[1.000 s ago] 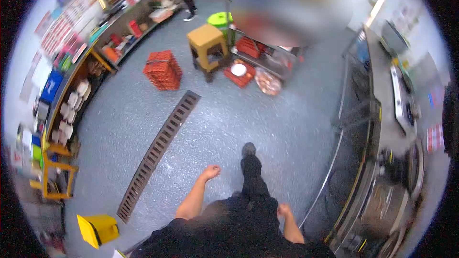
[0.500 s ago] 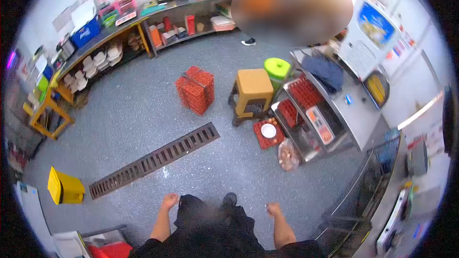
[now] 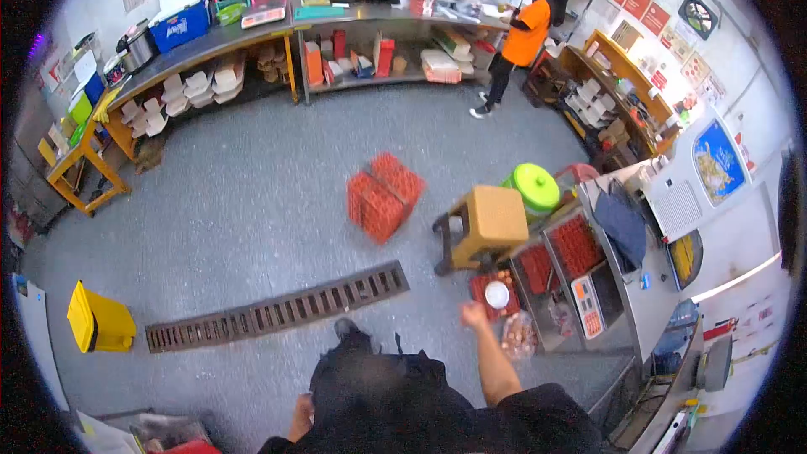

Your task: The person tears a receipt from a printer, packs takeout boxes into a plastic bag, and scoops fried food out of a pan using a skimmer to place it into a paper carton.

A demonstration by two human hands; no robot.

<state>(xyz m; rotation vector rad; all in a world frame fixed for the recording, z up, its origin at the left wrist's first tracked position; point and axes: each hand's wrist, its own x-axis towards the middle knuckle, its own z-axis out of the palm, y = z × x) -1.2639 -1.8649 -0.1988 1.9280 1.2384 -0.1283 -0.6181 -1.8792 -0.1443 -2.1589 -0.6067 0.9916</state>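
Note:
My right hand is held out over the floor, its fingers curled; whether anything is in them is too small to tell. It is nearest to a red tray with a white bowl on it and a clear bag of round brown items. Low beside my dark clothing, my left hand is partly hidden and its fingers are unclear. Ahead stands a strapped stack of red trays. To its right is a tan stool.
A floor drain crosses in front of me. A yellow bin stands left. A person in orange is by the back counter. At right are a lime-lidded bucket and a metal table.
The view has turned right, and the red stack and stool appear closer. My right hand has swung forward and up; my left hand has dropped back beside my body.

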